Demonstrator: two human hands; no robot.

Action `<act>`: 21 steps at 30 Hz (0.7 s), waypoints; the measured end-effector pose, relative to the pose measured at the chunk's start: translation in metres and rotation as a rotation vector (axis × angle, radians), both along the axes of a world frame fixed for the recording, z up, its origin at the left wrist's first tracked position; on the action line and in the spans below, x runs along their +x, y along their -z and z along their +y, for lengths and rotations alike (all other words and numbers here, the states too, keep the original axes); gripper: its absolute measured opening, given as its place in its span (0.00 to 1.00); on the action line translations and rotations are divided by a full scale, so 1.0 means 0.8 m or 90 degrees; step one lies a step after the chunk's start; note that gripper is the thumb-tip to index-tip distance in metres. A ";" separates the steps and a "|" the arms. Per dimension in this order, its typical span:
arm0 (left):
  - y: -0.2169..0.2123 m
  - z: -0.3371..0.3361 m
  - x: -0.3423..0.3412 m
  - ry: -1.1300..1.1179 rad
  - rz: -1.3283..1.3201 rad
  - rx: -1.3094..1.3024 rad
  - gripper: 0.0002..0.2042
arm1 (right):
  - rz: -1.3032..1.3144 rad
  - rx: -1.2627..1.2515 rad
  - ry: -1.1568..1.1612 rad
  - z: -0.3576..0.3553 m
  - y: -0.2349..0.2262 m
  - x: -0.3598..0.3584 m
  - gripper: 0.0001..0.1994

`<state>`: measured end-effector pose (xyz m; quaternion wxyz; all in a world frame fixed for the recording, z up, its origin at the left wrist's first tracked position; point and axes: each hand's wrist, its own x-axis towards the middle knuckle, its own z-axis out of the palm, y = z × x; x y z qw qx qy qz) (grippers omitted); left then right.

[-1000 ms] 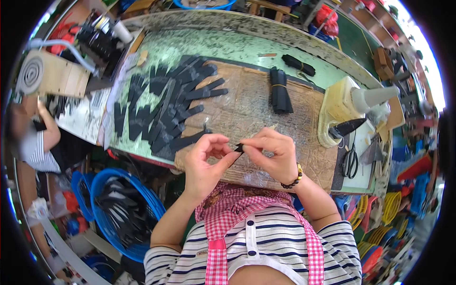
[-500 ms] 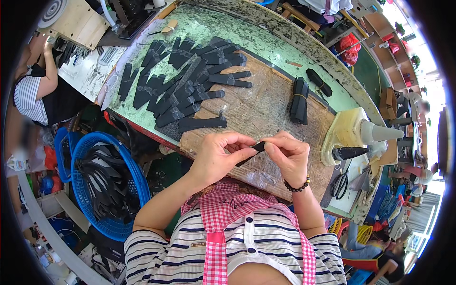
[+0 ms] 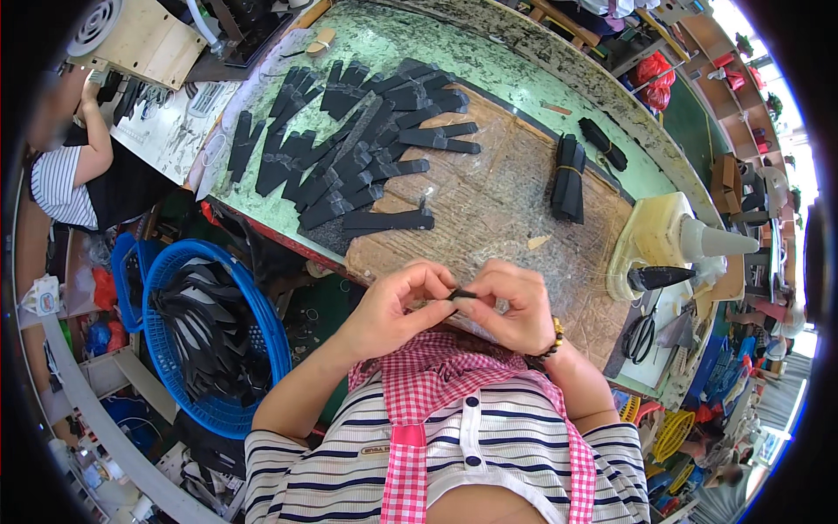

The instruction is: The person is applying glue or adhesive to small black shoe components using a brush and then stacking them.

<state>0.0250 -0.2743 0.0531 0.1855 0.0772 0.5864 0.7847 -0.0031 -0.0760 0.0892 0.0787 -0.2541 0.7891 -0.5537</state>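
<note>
Close to my apron, at the near edge of the work table, my left hand (image 3: pixel 397 307) and my right hand (image 3: pixel 513 307) meet in a pinch on a small black strip (image 3: pixel 463 295). Only a short, bent piece of it shows between the fingertips; my fingers cover the rest. Beyond my hands, many flat black strips (image 3: pixel 353 166) lie overlapping on the table. One single black strip (image 3: pixel 384 220) rests nearest my left hand. Farther right sits a bundle of black strips (image 3: pixel 568 182) tied with a band, with a second bundle (image 3: pixel 603 142) behind it.
A cream plastic bottle with a nozzle (image 3: pixel 661 229) and black-handled scissors (image 3: pixel 642 336) are at the right. A tan scrap (image 3: pixel 539 242) lies on the brown board (image 3: pixel 489 201). At lower left stands a blue basket (image 3: pixel 279 336) of dark pieces. Another person (image 3: pixel 65 179) works at far left.
My hands have drawn back toward my apron with the strip, which now shows less between my fingers. The tan scrap has come into sight. The whole view has shifted slightly.
</note>
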 end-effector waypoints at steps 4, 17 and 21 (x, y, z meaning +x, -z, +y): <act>-0.008 -0.030 -0.008 0.194 -0.157 0.013 0.18 | -0.044 -0.004 -0.077 -0.029 0.007 -0.006 0.06; 0.019 -0.047 -0.108 0.014 0.498 -0.797 0.11 | 0.239 0.312 -0.006 -0.034 0.080 -0.096 0.12; -0.012 -0.054 -0.103 -0.092 0.365 -0.692 0.10 | 0.240 0.327 -0.009 -0.029 0.078 -0.095 0.12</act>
